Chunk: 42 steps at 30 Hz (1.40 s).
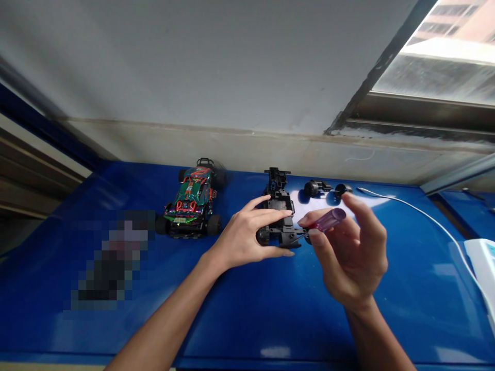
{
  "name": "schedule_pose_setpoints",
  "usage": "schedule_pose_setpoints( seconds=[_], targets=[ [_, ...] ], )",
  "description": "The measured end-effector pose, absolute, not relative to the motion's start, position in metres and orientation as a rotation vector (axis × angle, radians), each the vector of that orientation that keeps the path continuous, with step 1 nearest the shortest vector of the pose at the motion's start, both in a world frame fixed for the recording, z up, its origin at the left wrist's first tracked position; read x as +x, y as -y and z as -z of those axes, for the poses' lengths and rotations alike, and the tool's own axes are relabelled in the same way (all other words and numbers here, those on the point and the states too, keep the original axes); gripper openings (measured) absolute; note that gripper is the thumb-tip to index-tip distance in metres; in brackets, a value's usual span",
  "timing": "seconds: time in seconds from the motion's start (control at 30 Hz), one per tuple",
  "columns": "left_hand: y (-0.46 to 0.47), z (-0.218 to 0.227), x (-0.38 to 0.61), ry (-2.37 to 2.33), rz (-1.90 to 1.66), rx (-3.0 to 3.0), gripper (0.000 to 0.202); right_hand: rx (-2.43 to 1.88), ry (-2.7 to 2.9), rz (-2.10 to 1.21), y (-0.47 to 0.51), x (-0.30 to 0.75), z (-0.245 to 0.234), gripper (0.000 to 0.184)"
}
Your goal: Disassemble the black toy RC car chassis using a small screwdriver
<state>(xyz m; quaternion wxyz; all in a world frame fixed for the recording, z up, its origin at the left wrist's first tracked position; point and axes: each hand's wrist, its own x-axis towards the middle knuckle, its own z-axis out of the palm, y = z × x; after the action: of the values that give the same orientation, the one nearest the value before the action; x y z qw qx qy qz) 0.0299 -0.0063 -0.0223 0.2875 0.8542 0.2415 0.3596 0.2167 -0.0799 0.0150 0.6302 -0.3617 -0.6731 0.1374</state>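
By the left hand [245,234], its fingers spread partly open over the top and its thumb along the near end, a long black plastic toy-car chassis [275,206] is held against the glossy blue tabletop [240,319]. In the half-curled right hand [353,257], a screwdriver with a translucent purple handle [328,220] is pinched at thumb and fingers, one finger raised; its shaft is directed leftward to the chassis's near end. Just beyond the right hand, a black wheel-and-axle piece [319,188] is placed. To the left hand's left, a green-and-orange model car with black wheels [191,198] is parked; farther right of the right hand, a thin white cable [433,212] is stretched.
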Motion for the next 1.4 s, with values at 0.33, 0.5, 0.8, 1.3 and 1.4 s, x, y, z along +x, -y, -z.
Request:
schedule_pose_setpoints(
  seconds=[0.33, 0.5, 0.8, 1.3, 1.4],
  targets=[
    [0.0071, 0.0215, 0.0308, -0.639, -0.948, 2.281, 0.073, -0.872, 1.547, -0.286, 0.0816, 0.217, -0.0158, 0.082],
    [0.0072, 0.0212, 0.0307, -0.644, -0.953, 2.287, 0.073, -0.84, 1.529, -0.348, 0.0825, 0.2161, -0.0139, 0.074],
    [0.0073, 0.0244, 0.0297, -0.643, -0.965, 2.289, 0.074, -0.861, 1.508, -0.239, 0.0774, 0.2157, -0.0105, 0.081],
    [0.0068, 0.0251, 0.0295, -0.647, -0.953, 2.284, 0.074, -0.848, 1.529, -0.21, 0.0773, 0.2166, -0.0109, 0.082],
    [0.007, 0.0239, 0.03, -0.631, -0.939, 2.282, 0.072, -0.849, 1.572, -0.323, 0.0809, 0.2177, -0.0121, 0.085]
  ],
)
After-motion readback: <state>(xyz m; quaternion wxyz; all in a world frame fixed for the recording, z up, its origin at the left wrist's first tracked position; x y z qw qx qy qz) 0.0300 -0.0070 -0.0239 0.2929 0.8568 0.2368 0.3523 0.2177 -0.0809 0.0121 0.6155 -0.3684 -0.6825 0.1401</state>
